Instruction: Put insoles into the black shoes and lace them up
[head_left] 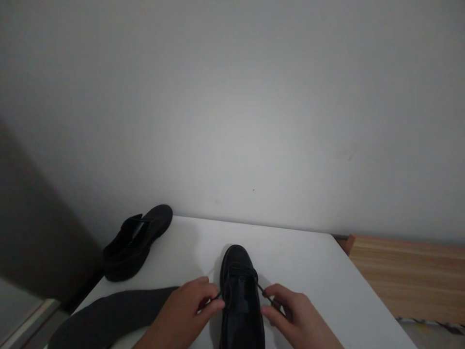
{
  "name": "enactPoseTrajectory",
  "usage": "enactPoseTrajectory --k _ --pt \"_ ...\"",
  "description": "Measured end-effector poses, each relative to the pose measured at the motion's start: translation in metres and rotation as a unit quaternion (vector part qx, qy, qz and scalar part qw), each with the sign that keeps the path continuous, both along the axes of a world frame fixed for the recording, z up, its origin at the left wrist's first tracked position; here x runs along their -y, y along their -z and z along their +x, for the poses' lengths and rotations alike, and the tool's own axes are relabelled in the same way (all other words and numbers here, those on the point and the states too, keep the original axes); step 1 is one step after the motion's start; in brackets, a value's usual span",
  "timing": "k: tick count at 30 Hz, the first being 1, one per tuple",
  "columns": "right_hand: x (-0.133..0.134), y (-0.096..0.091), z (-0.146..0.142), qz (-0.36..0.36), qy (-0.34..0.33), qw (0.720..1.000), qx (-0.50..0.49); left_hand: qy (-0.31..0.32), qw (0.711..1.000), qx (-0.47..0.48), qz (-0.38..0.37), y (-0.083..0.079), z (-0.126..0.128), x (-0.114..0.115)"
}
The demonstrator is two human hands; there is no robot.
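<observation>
**Black shoe (241,303) between left hand (196,303) and right hand (290,305), lace (262,290) pinched on both sides**

A pale wall (254,121) fills the upper view; below it is a white table (308,257). Toward four o'clock is a wooden board (403,276), and at eight o'clock the other shoe (140,245) rests near the table's edge. The black shoe sits at six o'clock, toe toward twelve, heel cut off by the frame.

At the shoe's nine o'clock, the left hand grasps one strand between thumb and finger; at three o'clock, the right hand grasps another.

An uneven pull could swivel the shoe, as neither hand appears to brace it. A weak pinch might let the thin lace slip away.

The shoe looks dark and faintly glossy, with a rounded toe; its broad tongue (242,293) shows between the sides, and the lace is narrow and dark.
</observation>
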State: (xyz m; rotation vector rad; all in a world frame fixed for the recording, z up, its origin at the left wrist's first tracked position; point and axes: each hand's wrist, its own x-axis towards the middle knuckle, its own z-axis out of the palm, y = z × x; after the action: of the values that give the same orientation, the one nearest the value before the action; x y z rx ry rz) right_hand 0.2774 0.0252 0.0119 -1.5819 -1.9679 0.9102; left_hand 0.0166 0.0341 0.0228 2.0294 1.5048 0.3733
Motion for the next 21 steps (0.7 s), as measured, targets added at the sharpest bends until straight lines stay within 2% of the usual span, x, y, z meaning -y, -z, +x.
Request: enactPoseTrajectory --k 2,4,7,9,15,17,21 --pt "0.001 -0.001 -0.005 -0.008 -0.017 0.999 0.041 0.005 0.997 0.078 0.000 0.003 0.003 0.004" --pt "0.002 -0.003 -0.009 0.015 -0.012 0.999 0.039 0.001 0.989 0.150 -0.001 0.005 0.006 0.008" --pt "0.004 0.000 -0.013 0.076 -0.015 0.997 -0.026 -0.015 0.978 0.208 -0.023 0.010 0.012 0.012" --pt "0.006 0.006 -0.016 0.086 -0.016 0.992 -0.087 -0.018 0.972 0.228 -0.045 0.013 0.015 0.014" --pt "0.014 0.026 -0.016 0.008 0.011 0.980 -0.201 -0.002 0.962 0.261 -0.076 0.012 0.021 0.015" --pt "0.016 0.026 -0.013 -0.004 0.001 0.978 -0.206 0.014 0.960 0.272 -0.071 0.009 0.021 0.014" --pt "0.019 0.017 -0.005 0.000 -0.048 0.981 -0.190 0.087 0.953 0.283 -0.062 0.006 0.020 0.012"
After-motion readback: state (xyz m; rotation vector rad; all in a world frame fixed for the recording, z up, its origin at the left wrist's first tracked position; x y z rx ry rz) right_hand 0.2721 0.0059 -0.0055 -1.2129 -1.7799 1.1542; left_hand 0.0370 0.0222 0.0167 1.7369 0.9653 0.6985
